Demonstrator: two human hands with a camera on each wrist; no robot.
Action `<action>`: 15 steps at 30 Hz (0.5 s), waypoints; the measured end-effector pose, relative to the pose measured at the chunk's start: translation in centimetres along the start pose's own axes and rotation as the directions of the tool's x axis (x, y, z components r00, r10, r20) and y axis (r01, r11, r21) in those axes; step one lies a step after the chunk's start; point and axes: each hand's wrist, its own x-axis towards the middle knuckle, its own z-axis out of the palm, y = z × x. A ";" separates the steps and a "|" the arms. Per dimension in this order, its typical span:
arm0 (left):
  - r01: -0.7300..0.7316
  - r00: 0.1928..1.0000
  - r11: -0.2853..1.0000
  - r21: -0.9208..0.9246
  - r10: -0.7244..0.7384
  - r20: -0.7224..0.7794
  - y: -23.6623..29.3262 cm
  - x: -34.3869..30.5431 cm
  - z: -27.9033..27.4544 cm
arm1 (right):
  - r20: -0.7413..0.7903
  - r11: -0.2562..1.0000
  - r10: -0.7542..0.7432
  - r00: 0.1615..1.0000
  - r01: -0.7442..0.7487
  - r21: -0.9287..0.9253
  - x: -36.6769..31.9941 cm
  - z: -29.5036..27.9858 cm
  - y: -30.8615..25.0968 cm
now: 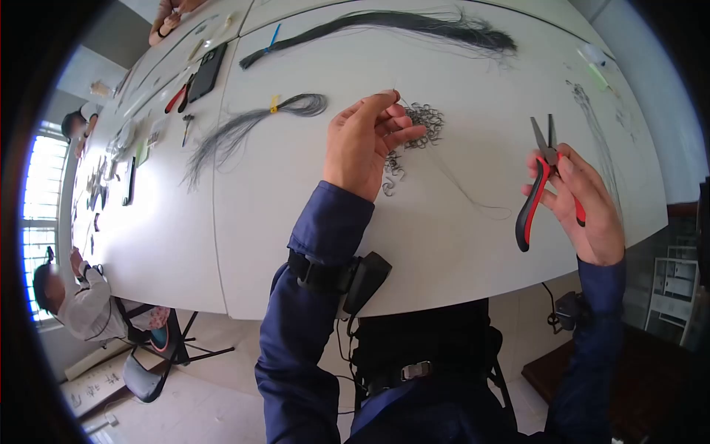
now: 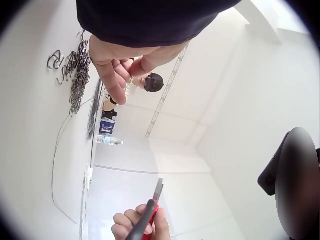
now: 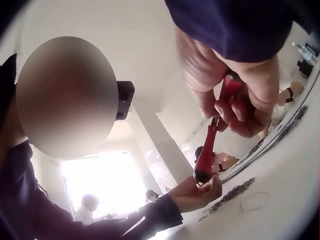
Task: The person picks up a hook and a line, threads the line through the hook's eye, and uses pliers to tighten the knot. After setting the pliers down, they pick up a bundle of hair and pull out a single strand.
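In the head view my left hand [image 1: 359, 144] is above a pile of small bent wire hooks [image 1: 425, 122]. Its thumb and forefinger pinch a tiny dark piece of wire at their tips; its shape is too small to make out. The other fingers are loosely bent. My right hand [image 1: 588, 200] holds long-nose pliers [image 1: 543, 170] with red and black handles, raised over the table's right side. The plier tips stand apart and point away from me. In the left wrist view several loose hooks [image 2: 56, 60] lie beside the main pile [image 2: 79, 80].
On the white table [image 1: 296, 237] lie a long bundle of dark wire [image 1: 384, 26], a tied wire bundle [image 1: 251, 122] and a thin loose wire [image 1: 473, 198]. Straight wires [image 1: 595, 133] lie at the right. A phone [image 1: 207, 72] and other pliers [image 1: 176, 98] are left. Other people sit around.
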 end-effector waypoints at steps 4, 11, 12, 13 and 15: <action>-0.016 0.999 0.995 0.096 0.014 0.029 0.6 -0.8 1.3 | 0.050 0.961 0.007 0.999 -0.021 0.276 2.0 3.1 0.2; 0.059 0.998 0.998 0.035 -0.059 0.002 0.0 -0.3 0.4 | -0.062 0.980 -0.105 0.993 0.093 -0.175 5.4 5.0 0.9; 0.062 0.998 0.997 0.035 -0.062 -0.002 0.0 -0.4 0.4 | -0.112 0.937 -0.157 0.981 0.112 -0.332 5.6 5.4 0.7; 0.064 0.998 0.997 0.035 -0.064 -0.006 0.0 -0.4 0.4 | -0.151 0.869 -0.215 0.965 0.118 -0.481 5.7 5.8 0.4; 0.063 0.998 0.997 0.043 -0.063 -0.004 0.1 -0.5 0.4 | -0.159 0.827 -0.253 0.954 0.128 -0.547 5.9 6.6 0.2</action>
